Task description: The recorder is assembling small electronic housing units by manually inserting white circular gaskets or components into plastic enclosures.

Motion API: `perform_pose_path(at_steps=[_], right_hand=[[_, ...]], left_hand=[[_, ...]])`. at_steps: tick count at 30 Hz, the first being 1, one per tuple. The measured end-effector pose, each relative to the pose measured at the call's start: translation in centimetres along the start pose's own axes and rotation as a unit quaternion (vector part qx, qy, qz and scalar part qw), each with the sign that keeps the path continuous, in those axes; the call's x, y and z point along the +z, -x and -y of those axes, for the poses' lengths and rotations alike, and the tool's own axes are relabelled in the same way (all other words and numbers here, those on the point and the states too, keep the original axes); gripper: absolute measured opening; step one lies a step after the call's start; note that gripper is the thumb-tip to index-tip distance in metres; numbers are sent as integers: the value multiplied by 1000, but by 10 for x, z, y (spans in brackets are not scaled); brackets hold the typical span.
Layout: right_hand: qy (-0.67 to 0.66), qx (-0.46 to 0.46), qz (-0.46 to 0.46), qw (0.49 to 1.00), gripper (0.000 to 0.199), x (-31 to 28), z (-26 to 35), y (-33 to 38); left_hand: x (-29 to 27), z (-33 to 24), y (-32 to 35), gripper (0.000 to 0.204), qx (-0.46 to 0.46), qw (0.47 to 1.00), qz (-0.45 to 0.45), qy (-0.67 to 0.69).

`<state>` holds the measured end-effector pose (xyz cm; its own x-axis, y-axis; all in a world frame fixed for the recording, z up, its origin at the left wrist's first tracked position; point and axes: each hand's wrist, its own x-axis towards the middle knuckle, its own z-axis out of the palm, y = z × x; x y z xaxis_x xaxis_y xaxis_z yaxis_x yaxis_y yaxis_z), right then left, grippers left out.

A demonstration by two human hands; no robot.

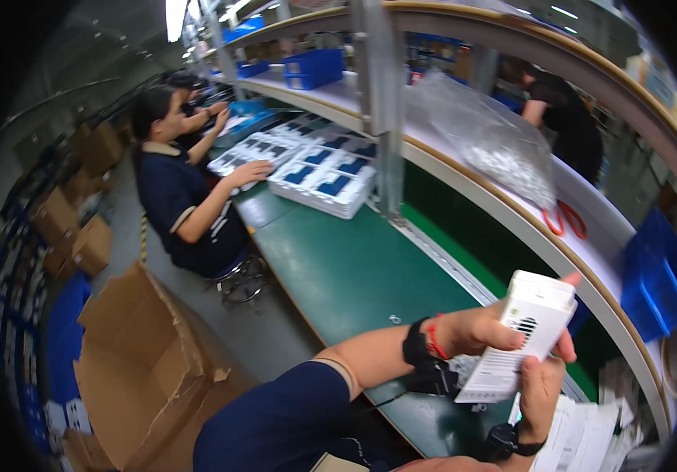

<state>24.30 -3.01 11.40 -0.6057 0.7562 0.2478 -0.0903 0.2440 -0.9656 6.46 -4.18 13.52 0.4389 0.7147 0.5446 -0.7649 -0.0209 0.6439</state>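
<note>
Both my hands hold a small white box [523,334] over the green workbench [354,267] at the lower right. My left hand [484,326] grips its left side, with a black wrist strap and a red band on the wrist. From below, my right hand [543,385] holds the box's lower right edge, thumb up along its side. White printed sheets [582,436] lie just under my hands.
A seated person in dark blue [185,197] works at stacked white trays with blue inserts [326,177] further along the bench. A clear plastic bag [488,134] and orange scissors [565,220] lie on the shelf. Open cardboard boxes [142,362] stand on the floor at left. Blue bins [657,275] sit at right.
</note>
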Motion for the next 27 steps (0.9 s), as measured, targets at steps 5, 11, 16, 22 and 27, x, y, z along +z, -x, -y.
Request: perform_pose_path(at_steps=[5, 11, 16, 22, 27], right_hand=[[44, -83, -109, 990, 40, 5, -19, 3], [84, -62, -147, 984, 39, -51, -53, 14], [199, -15, -175, 964, 44, -46, -18, 12], [252, -98, -188, 944, 49, -44, -24, 10], [109, -37, -84, 990, 38, -35, -14, 8]], left_hand=[[-10, 13, -4, 120, 2, 996, 28, 83], [-2, 10, -6, 70, 56, 973, -108, -196], [-17, 12, -5, 44, 147, 810, -58, -564], [-12, 7, -5, 43, 129, 864, -82, -479], [-10, 3, -5, 39, 167, 883, -95, -429]])
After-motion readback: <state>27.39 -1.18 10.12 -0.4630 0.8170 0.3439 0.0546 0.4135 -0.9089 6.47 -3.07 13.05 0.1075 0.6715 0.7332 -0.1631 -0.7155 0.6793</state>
